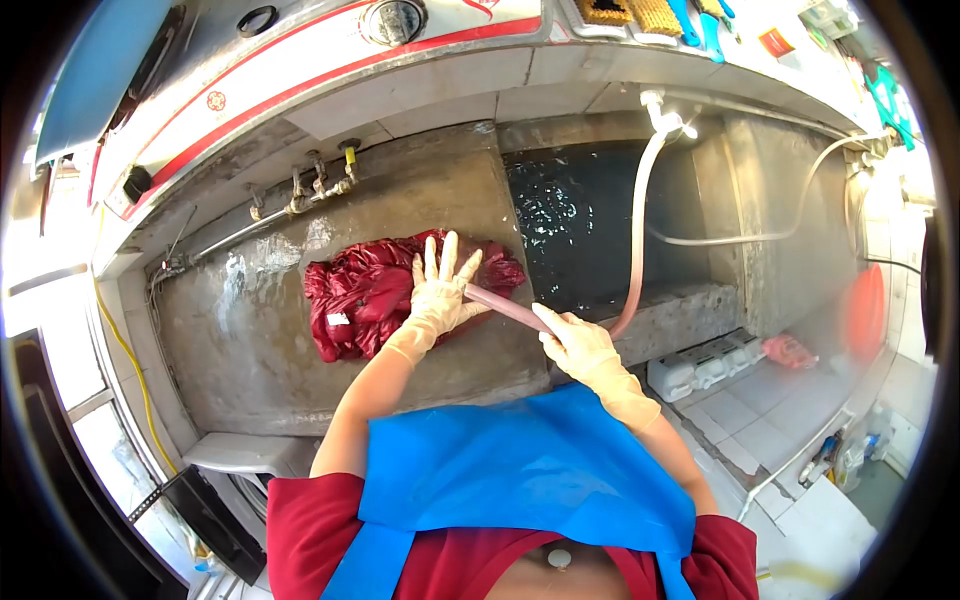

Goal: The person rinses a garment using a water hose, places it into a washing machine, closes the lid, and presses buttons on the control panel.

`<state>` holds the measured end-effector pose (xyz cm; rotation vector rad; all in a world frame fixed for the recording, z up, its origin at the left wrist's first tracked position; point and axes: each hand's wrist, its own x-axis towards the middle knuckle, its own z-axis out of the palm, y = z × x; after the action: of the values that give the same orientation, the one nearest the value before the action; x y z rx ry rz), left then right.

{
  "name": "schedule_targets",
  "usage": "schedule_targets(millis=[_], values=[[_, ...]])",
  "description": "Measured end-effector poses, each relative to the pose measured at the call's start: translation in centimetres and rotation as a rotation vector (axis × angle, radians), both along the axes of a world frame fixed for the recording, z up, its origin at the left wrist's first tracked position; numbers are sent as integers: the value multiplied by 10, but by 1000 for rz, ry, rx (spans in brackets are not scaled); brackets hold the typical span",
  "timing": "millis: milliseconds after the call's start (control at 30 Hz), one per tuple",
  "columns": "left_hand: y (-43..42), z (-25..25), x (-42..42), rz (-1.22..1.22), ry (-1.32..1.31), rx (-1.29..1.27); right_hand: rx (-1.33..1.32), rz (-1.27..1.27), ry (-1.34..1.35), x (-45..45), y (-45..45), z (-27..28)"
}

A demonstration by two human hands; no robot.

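A shiny dark red padded garment [365, 290] lies bunched up on the wet stone slab [240, 370]. My left hand [438, 290], in a pale rubber glove, rests on the garment's right part with its fingers spread. In my right hand [575, 345], also gloved, is a pink hose [510, 308]. The hose's end is beside my left hand, over the garment. From my right hand the hose curves up to a tap [668, 125] at the back wall. A white label shows on the garment's lower left.
A basin of dark water [590, 230] lies right of the slab. Metal pipes with valves [320, 195] run along the back wall. Brushes [655, 18] lie on the ledge above. A plastic stool [240, 452] stands at the lower left, a white crate [705, 365] at the right.
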<state>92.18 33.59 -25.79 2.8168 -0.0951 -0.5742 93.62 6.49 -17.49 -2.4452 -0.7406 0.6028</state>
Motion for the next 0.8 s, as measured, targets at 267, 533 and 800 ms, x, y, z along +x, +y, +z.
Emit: schedule_targets(millis=[267, 533, 800], values=[[5, -43, 10, -4, 16, 80, -42, 2, 67, 10, 13, -5], [13, -41, 41, -30, 120, 25, 18, -18, 102, 18, 19, -16], [18, -42, 39, 48, 135, -76, -10, -82, 110, 18, 9, -17]])
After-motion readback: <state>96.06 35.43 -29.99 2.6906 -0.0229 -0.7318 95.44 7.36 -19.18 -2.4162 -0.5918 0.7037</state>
